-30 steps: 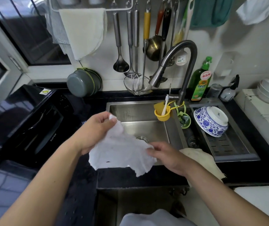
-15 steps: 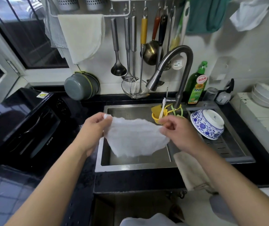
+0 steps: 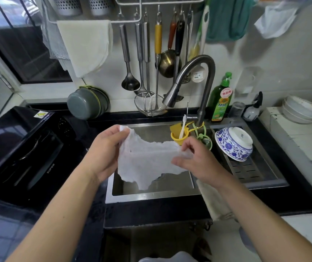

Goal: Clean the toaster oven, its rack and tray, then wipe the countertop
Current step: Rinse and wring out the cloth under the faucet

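Head view: your left hand (image 3: pixel 105 156) and right hand (image 3: pixel 198 159) pinch a wipe (image 3: pixel 147 161) with curled fingers, hiding the sink (image 3: pixel 151 195) drain; a yellow cup (image 3: pixel 177 138) holds a brush.

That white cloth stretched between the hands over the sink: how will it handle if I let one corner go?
The white cloth looks thin and floppy: it sags between the left hand and right hand, so a freed corner would likely drop. Its lower edge is ragged and uneven, so it may tear if pulled hard. Probably very light.
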